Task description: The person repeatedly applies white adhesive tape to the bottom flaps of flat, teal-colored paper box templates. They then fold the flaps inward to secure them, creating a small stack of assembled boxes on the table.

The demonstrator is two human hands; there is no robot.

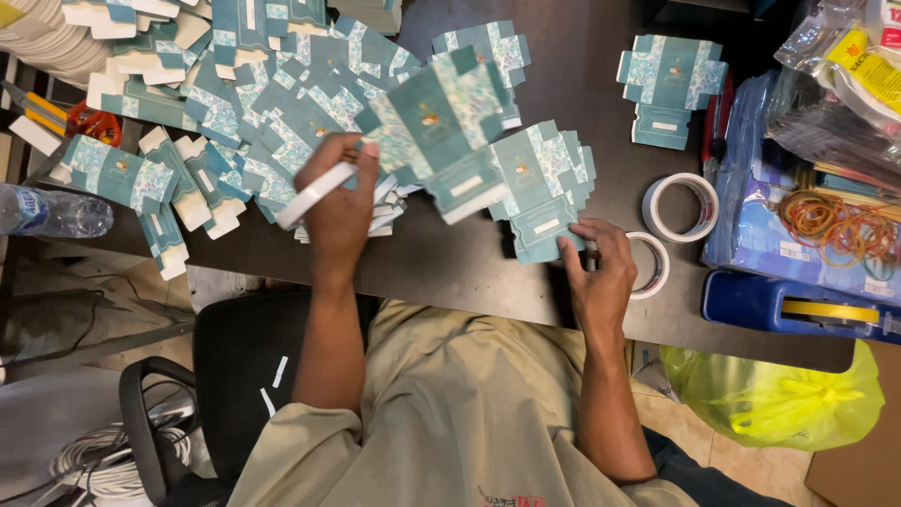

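My left hand (340, 208) holds up a flat teal box blank (441, 127) with a floral pattern, and a white tape roll (314, 195) hangs around its fingers. My right hand (598, 272) rests with its fingertips on the lower edge of a small stack of the same flat teal blanks (544, 188) lying on the dark table (450, 268). A large heap of matching teal blanks (235, 103) is spread over the table's left and back.
Two white tape rolls (679, 207) (650, 265) lie right of my right hand. A blue tape dispenser (798, 305), rubber bands (835, 230) and plastic bags sit far right. Another blank stack (668, 84) lies at the back. A water bottle (52, 211) is at left; a black chair (235, 366) is below.
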